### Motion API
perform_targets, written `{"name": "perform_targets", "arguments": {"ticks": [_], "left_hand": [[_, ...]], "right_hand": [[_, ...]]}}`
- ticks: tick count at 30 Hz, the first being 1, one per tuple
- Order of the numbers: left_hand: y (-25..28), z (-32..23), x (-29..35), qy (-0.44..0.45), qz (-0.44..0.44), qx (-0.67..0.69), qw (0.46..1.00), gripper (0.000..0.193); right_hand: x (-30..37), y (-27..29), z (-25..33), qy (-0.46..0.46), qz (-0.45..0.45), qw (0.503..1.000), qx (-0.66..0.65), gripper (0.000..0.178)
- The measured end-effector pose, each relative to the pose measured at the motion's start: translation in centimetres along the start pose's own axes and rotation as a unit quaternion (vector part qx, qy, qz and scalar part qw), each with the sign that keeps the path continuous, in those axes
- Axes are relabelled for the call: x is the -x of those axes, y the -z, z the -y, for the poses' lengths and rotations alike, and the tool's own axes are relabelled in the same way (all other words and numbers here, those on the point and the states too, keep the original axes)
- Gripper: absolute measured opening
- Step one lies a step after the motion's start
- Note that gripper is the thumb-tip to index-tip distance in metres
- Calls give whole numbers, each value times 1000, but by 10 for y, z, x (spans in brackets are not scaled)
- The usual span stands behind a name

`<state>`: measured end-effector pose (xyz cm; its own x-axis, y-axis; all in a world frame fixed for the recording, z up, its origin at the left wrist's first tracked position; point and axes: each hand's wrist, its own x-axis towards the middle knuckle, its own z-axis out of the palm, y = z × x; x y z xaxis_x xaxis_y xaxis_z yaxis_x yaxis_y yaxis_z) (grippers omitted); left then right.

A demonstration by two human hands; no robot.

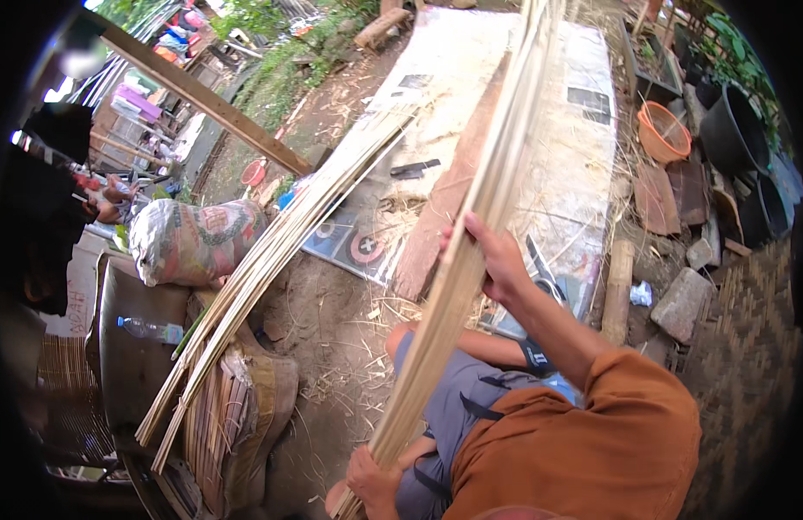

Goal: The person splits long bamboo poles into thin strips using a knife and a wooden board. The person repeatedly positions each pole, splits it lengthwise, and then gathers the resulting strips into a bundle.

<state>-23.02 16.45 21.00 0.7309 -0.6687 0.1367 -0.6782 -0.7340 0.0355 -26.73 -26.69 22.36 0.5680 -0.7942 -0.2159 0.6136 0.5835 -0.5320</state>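
Note:
A long bundle of pale bamboo strips (436, 321) runs slantwise from my lap toward the far edge, its far part blurred. My right hand (497, 260) is closed around its middle, thumb on top. Lower down, my left hand (373, 478) grips the near end. To the left lies a second pile of bamboo strips (289, 234), its near ends over a stack of darker slats (218, 416). A reddish-brown wooden plank (449, 199) lies beyond my lap, partly behind the held bundle. A black, flat object (414, 169) rests left of the plank.
A pale printed sheet (566, 173) strewn with shavings covers the ground ahead. A stuffed sack (198, 238) and plastic bottle (150, 329) are on the left. An orange basket (664, 132), black buckets (738, 130) and stone blocks (683, 305) line the right. A wooden beam (206, 95) slants across upper left.

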Motion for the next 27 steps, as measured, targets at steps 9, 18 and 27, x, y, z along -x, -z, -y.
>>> {"name": "perform_targets", "arguments": {"ticks": [9,18,27], "left_hand": [[35,-37,-73,-7,-66,-34,997,46],[24,-76,-85,-20,76,-36,996,44],[11,-89,-57,6,288,-7,958,55]], "right_hand": [[-60,-21,51,27,16,1000,3,38],[-120,62,21,-10,-35,999,-7,32],[-87,181,-51,-107,-70,988,-89,38]]}}
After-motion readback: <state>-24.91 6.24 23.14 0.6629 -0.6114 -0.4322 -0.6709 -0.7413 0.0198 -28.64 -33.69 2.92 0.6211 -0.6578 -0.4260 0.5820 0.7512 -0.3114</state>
